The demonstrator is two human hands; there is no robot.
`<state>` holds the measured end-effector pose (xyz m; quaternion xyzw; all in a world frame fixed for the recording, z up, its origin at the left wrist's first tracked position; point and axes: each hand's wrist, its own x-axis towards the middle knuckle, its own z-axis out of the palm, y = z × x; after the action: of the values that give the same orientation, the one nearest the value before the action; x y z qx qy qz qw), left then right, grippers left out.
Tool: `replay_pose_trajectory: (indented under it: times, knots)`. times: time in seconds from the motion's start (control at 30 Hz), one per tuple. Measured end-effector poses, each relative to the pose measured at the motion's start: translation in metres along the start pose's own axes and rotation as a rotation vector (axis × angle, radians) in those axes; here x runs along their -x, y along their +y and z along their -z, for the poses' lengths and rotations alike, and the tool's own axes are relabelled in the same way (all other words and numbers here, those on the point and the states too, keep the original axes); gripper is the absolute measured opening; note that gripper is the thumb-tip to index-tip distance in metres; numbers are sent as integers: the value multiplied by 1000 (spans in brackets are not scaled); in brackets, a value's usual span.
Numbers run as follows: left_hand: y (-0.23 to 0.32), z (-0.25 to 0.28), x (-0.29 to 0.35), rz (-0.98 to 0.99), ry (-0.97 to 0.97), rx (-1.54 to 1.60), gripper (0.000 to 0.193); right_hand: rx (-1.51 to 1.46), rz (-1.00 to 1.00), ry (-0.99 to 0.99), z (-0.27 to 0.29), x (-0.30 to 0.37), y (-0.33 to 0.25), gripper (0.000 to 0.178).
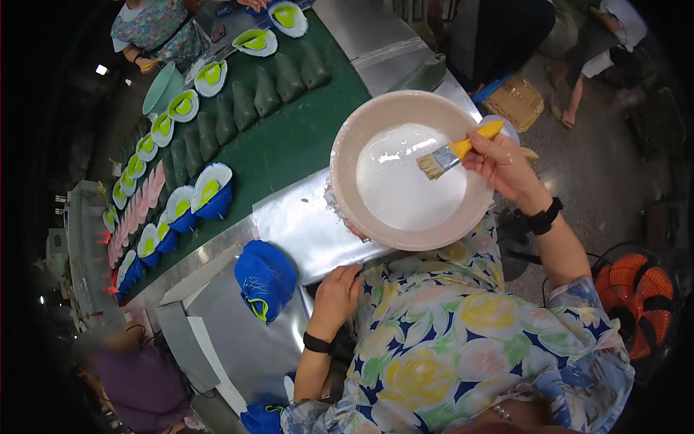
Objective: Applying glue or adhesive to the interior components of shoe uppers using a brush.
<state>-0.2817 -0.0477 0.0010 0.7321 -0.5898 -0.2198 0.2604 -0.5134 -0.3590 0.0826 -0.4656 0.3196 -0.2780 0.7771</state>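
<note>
Paintbrush [450, 155] over a basin [345, 170] of white liquid [405, 195].
The right hand [500, 163] grips the yellow handle [491, 130]; from here, the left hand [336, 298] looks empty, loosely curved, near a blue shoe upper [266, 276].

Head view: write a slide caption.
The right hand holds a yellow-handled paintbrush above white liquid in a beige basin, beside a green conveyor belt bearing blue shoe uppers.

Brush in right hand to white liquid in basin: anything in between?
Nothing visible. The right hand holds the brush inside the basin's rim, bristles over the white liquid; contact unclear.
</note>
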Motion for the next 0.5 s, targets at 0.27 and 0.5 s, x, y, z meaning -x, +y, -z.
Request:
replay_pose_trajectory:
  times: [0.27,0.5]
  knots:
    - [8,3,-1,79,18,1,22,-738,-108,-96,10,11,13,23]
    - [4,-4,-4,54,-4,7,22,-880,-88,2,14,15,10,21]
